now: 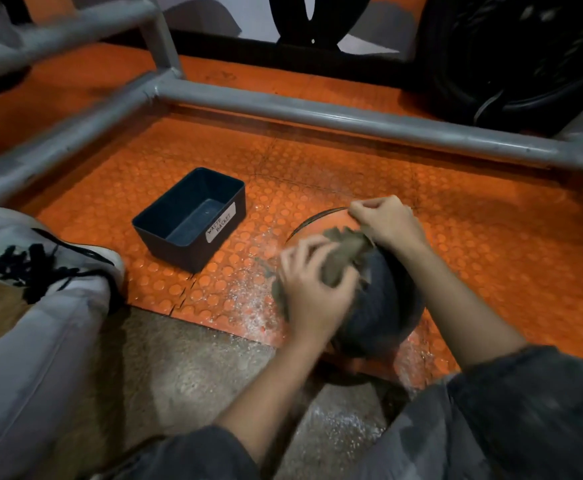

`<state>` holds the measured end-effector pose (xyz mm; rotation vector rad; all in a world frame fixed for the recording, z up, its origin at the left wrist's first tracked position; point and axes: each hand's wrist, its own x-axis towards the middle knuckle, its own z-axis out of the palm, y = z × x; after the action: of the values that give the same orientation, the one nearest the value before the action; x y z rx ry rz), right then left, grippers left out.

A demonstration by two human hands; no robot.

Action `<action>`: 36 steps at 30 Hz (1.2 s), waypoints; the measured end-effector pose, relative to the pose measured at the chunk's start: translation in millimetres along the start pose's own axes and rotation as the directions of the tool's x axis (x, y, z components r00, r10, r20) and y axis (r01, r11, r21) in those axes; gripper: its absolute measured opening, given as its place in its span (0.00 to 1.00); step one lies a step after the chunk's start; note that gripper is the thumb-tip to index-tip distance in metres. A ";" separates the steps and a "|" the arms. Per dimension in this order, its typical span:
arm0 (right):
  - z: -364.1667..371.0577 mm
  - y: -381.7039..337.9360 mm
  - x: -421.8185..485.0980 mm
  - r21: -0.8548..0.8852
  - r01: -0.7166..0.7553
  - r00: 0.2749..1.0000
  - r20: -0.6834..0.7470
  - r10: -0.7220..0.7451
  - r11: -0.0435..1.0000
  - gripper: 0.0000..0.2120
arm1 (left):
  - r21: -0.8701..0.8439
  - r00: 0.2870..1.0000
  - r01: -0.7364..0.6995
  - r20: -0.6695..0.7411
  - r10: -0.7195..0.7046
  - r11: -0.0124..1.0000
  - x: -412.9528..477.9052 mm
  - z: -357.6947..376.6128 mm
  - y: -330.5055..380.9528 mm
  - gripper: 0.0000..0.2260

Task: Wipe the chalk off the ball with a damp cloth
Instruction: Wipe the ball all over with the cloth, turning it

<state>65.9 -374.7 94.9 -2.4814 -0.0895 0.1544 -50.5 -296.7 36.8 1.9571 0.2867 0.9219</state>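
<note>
Closest to the lens are the person's dark grey trouser legs [525, 410], cut off at the bottom edge, with both bare forearms reaching out between them. The ball [383, 299] sits on the orange studded mat [352, 168], right at its near edge by the concrete floor [179, 358]. It's mostly dark grey, with an orange patch and a black seam showing on the far side. Being round, it has no real long axis.

The brownish cloth [342, 252] is draped over the top, stretched roughly from lower left to upper right. The left hand [312, 292] is pretty blurred, but its fingers are curled round the near end of the cloth against the ball's side. The right hand [387, 226] sits on top with bent fingers and seems to pinch the far end, though the exact hold is hard to make out.

White chalk dust [248, 306] is scattered left of the ball. Further left is a black bin [179, 258] with a label [221, 224] handwritten "WASTE BASKET". A white shoe [58, 251] with black laces pokes in at the left, and a grey pipe frame [317, 112] runs behind.
</note>
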 end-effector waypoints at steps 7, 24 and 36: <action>0.2 -9.4 -5.6 -0.110 0.133 0.991 0.046 -0.129 0.985 0.15 | -0.033 0.995 -0.044 -0.086 0.041 0.998 -2.1 -3.1 -10.5 0.12; -10.1 18.2 -23.1 0.140 0.465 0.852 0.197 -0.485 0.874 0.11 | -0.179 0.728 0.669 0.351 -0.589 0.721 66.6 -23.4 -44.0 0.11; -5.6 3.2 21.8 -0.116 0.144 0.962 0.249 -0.111 0.983 0.23 | -0.043 1.000 -0.025 -0.013 0.024 0.999 1.3 -9.5 -6.8 0.13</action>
<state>88.4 -378.4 95.4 -2.5690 -0.3744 0.4081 -55.3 -286.1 34.7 1.9195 0.2481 0.9487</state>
